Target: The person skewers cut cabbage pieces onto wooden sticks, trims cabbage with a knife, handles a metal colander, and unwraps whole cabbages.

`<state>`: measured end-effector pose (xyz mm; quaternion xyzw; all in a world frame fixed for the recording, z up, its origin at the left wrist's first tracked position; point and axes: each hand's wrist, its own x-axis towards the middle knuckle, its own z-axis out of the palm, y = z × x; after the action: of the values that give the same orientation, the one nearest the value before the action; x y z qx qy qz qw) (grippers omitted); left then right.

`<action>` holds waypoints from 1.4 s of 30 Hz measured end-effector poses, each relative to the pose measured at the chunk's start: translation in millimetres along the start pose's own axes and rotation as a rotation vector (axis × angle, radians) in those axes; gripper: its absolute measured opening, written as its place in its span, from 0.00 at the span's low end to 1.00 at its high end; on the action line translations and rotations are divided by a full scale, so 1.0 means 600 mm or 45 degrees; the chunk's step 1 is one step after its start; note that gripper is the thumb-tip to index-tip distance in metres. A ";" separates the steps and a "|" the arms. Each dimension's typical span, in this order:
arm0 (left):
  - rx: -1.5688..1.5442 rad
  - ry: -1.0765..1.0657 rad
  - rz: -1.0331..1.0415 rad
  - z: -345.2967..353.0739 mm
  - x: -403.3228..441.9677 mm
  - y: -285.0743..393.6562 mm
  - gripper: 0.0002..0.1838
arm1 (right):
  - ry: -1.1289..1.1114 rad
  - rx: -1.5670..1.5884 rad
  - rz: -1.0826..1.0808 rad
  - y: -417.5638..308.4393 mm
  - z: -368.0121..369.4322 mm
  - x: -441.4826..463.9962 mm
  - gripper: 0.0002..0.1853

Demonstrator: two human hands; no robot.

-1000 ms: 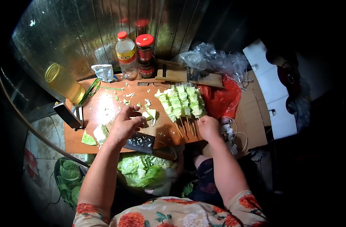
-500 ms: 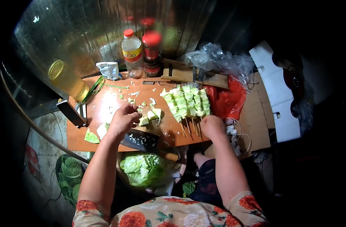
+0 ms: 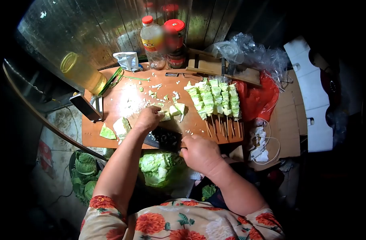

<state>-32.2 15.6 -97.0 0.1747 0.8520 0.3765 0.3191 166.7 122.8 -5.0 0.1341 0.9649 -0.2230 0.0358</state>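
My right hand (image 3: 202, 154) is wrapped round the handle of a cleaver (image 3: 167, 138), whose dark blade lies near the table's front edge with bits of cabbage stuck on it. My left hand (image 3: 148, 119) is just beyond the blade, its fingers bent down and closed on a piece of cabbage (image 3: 164, 116); the fingers partly cover it. More cut cabbage pieces (image 3: 177, 109) lie to the right of those fingers. Farther right, several cabbage skewers (image 3: 215, 98) are lined up side by side, sticks toward me. At the left are a cabbage wedge (image 3: 122, 127) and a loose leaf piece (image 3: 108, 131).
Below the table edge sits a large cabbage (image 3: 157, 170). A phone (image 3: 86, 107) on a stand and a jar of yellow liquid (image 3: 85, 76) are at the left. Behind stand a bottle (image 3: 152, 44) and red-lidded jar (image 3: 175, 30); a red bag (image 3: 263, 98) lies right.
My right hand has left the skewers and moved left onto the cleaver handle. My left hand has lowered to the cabbage pieces. The whole view has shifted slightly.
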 end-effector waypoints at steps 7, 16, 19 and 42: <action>0.301 -0.033 0.020 0.026 0.012 0.011 0.20 | -0.083 0.027 -0.031 -0.005 0.000 -0.007 0.11; 0.472 -0.127 -0.035 0.040 0.013 0.009 0.20 | -0.032 0.050 -0.033 0.004 0.000 -0.013 0.10; 0.479 -0.142 -0.040 0.033 0.004 0.016 0.20 | -0.032 0.052 -0.033 0.007 0.002 -0.016 0.10; -0.985 -0.222 0.132 -0.045 -0.078 0.106 0.09 | -0.284 -0.336 1.038 0.237 0.032 -0.006 0.13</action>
<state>-12.3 17.6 -16.1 0.1156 0.6072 0.6689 0.4129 209.6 236.1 -81.6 0.4732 0.8435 -0.0785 0.2417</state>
